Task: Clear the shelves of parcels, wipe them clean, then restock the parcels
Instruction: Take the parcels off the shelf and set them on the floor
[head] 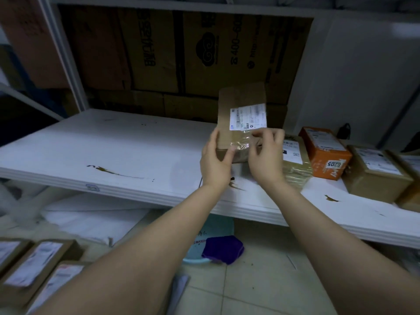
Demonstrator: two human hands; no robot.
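Note:
A flat brown cardboard parcel [238, 103] with a white label stands tilted up above the white shelf [127, 144]. My left hand [216, 162] grips its lower left corner, thumb on the front. My right hand [266, 155] holds the lower right edge with curled fingers. On the shelf to the right lie a taped brown parcel [295, 160], an orange parcel [325, 151] marked 6205 and a brown box [375, 171]. The shelf's left and middle show only brown stains.
Large cardboard cartons [181, 53] line the back of the shelf. On the tiled floor below sit a purple cloth [223, 248] on a light blue basin [204, 242] and several labelled parcels [34, 267] at the lower left. A white upright post [61, 53] stands left.

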